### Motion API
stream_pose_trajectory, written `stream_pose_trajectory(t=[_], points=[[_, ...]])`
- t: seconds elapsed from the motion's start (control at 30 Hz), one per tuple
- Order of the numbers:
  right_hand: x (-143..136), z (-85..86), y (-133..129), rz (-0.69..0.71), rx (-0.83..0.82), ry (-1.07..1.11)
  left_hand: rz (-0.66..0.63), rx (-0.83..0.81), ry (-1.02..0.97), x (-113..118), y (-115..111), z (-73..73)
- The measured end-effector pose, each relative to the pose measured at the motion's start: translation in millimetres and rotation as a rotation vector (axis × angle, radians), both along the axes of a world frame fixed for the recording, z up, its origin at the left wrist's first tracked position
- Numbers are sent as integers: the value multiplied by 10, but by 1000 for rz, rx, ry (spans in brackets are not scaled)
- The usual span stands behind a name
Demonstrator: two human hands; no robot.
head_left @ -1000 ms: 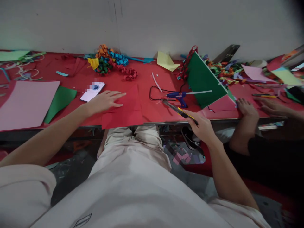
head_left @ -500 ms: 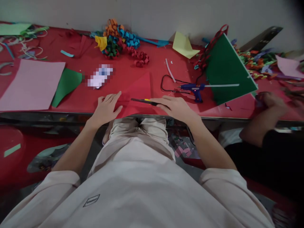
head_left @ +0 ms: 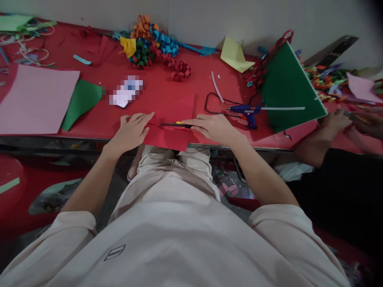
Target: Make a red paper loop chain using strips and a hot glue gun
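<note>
A sheet of red paper (head_left: 172, 137) lies at the table's front edge, its near part sticking out over my lap. My left hand (head_left: 133, 127) rests on the sheet's left side, fingers stretched out and thumb apart. From the right, my right hand (head_left: 209, 126) grips dark scissors (head_left: 172, 125) with a bit of yellow on them. Their blades point left along a line across the paper. The handles are mostly hidden in my fingers. Red paper on a red table makes the sheet's far edge hard to see.
A blue glue gun (head_left: 247, 111) with its cord lies right of my hand, before a green board (head_left: 290, 87). Further left are a blurred phone (head_left: 127, 92), green paper (head_left: 82, 103) and pink paper (head_left: 38, 99). Curled paper strips (head_left: 158, 46) sit behind. Another person's hand (head_left: 336, 119) works at right.
The scissors and my right hand have moved slightly left along the paper. The paper's near part has swung flatter and spreads wider over the edge. The other person's hands have shifted.
</note>
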State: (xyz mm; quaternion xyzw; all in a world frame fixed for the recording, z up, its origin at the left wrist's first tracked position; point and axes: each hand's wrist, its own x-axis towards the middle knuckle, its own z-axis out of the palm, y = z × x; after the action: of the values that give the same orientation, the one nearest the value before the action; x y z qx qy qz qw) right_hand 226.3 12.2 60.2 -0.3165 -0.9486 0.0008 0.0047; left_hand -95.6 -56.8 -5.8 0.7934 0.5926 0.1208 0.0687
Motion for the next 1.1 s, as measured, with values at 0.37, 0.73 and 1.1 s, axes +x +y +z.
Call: stream_pose_trajectory(t=[0.37, 0.73, 1.1], points=[[41, -83, -44, 21, 6, 58, -54, 1, 51, 169, 100, -116], [193, -165, -71, 29, 72, 30, -43, -16, 89, 149, 113, -149], [428, -166, -110, 17, 92, 18, -37, -19, 115, 149, 111, -143]])
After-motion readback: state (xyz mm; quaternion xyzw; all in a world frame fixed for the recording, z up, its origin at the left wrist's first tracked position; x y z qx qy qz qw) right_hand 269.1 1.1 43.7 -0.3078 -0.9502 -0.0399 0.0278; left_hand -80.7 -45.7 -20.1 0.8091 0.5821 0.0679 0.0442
